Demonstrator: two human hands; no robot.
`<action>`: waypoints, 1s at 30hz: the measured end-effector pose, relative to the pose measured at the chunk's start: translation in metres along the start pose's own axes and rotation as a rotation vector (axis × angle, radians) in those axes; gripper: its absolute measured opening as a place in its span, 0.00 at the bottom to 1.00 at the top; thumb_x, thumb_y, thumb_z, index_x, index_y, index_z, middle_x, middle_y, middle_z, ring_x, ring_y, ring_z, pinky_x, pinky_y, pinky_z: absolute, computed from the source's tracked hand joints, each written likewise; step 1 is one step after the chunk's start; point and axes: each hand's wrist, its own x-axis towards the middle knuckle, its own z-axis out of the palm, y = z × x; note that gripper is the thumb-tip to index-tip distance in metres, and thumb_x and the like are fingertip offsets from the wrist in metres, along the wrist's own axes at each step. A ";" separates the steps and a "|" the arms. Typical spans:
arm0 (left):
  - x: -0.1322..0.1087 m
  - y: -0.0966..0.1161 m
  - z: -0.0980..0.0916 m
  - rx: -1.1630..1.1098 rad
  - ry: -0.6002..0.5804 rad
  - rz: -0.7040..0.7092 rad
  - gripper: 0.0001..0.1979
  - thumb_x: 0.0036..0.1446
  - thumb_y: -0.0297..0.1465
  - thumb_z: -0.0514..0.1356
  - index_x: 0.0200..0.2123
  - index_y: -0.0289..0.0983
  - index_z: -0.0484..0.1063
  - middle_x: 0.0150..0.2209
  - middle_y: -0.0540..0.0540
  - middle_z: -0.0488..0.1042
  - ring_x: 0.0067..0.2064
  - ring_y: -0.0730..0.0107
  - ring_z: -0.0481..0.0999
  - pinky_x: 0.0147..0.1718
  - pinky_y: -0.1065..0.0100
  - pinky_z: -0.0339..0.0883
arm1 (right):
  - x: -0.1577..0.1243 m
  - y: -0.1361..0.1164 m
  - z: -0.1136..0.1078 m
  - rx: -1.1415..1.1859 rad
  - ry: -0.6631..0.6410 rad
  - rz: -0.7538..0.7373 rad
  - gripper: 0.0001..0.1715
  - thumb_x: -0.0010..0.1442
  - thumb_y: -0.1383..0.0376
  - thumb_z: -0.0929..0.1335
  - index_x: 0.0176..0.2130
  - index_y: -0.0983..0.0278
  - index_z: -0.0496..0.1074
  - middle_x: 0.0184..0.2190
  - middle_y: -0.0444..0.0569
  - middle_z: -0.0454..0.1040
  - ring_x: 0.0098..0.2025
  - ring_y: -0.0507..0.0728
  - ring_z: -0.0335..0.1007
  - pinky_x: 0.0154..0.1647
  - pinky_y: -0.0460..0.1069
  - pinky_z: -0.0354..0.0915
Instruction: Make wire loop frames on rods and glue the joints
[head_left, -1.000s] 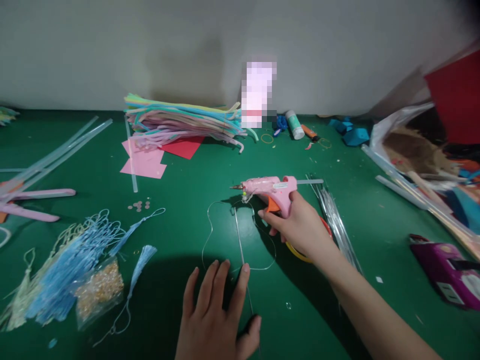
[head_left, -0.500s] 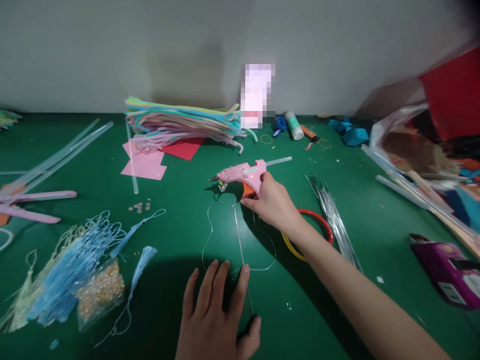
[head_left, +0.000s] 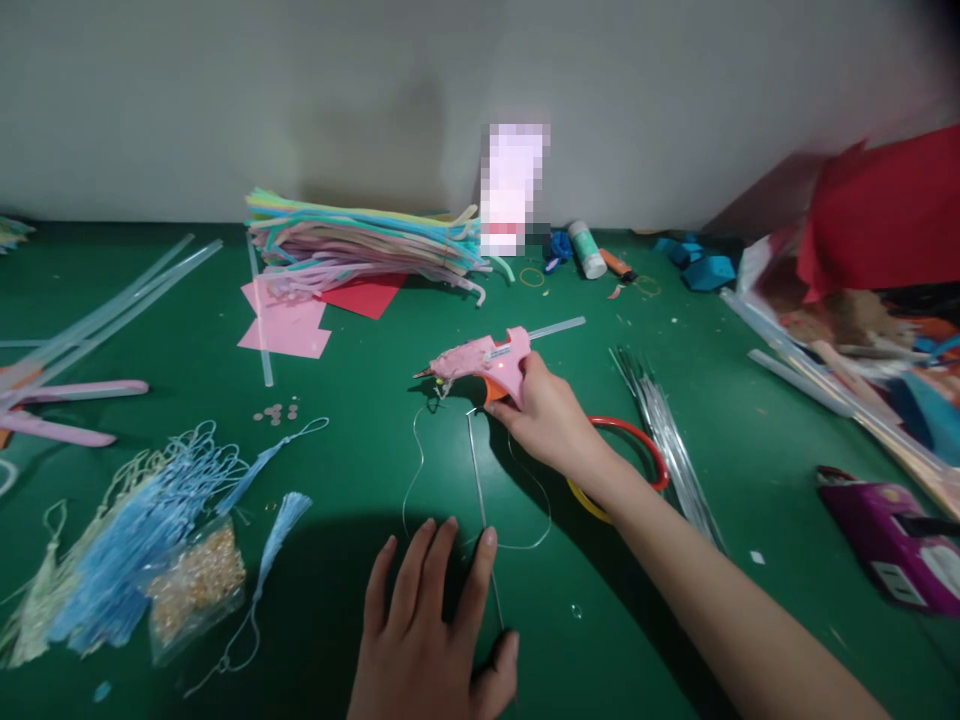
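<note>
My right hand (head_left: 544,405) is wrapped round the handle of a pink glue gun (head_left: 480,362), whose nozzle points left and whose clear glue stick (head_left: 556,327) sticks out at the back. Beneath the gun, a thin wire bent into a curvy outline (head_left: 420,463) lies on the green table. A straight metallic wire (head_left: 476,465) runs down its middle. My left hand (head_left: 439,620) rests on the table with fingers spread, its index fingertip touching the straight wire and the thumb beside it.
Left are blue tassels (head_left: 127,550), a bag of gold beads (head_left: 196,582) and pink-handled pliers or scissors (head_left: 82,410). Behind lie fuzzy stems (head_left: 367,243) and pink paper (head_left: 289,325). Right are red and yellow rings (head_left: 637,430), wires (head_left: 675,460) and a purple box (head_left: 892,540).
The glue gun in my right hand has moved slightly left and down, its nozzle lower. My left hand has barely moved. The red sheet at the right has shifted down and left.
</note>
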 end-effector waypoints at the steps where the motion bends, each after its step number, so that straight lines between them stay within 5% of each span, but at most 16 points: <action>1: 0.000 0.000 0.000 -0.001 0.003 -0.002 0.27 0.52 0.47 0.62 0.55 0.47 0.72 0.53 0.39 0.73 0.56 0.52 0.67 0.60 0.51 0.46 | 0.000 0.001 0.000 0.006 0.001 0.001 0.19 0.53 0.67 0.69 0.43 0.68 0.60 0.36 0.59 0.73 0.36 0.64 0.70 0.31 0.51 0.59; 30: 0.000 0.000 0.001 0.026 0.010 0.012 0.27 0.52 0.46 0.62 0.55 0.46 0.72 0.52 0.39 0.74 0.57 0.50 0.67 0.61 0.49 0.45 | -0.002 0.005 0.001 0.039 0.061 0.029 0.22 0.50 0.64 0.72 0.41 0.67 0.61 0.34 0.56 0.72 0.34 0.62 0.69 0.30 0.51 0.59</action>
